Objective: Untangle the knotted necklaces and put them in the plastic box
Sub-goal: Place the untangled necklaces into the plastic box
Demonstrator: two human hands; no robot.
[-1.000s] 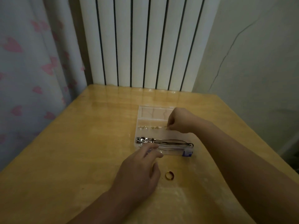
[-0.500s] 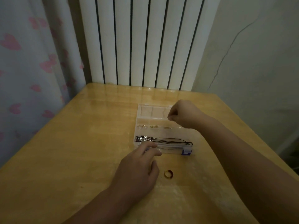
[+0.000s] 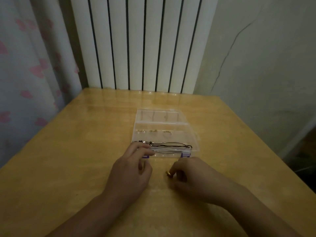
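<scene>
Presently: two hands, one plastic box (image 3: 191,134), one gold ring (image 3: 169,173), dark cord necklaces (image 3: 171,144), three small pale items in box's middle row, too small to identify. Left hand (image 3: 130,173) lies palm down on table (image 3: 68,168), fingers relaxed and extended, fingertips touching box's near left corner, holding nothing. Box open, lid laid back; necklaces stretched along near compartment, just beyond left fingertips. Right hand (image 3: 191,177) curled, fingertips pinching ring on table before box.
</scene>
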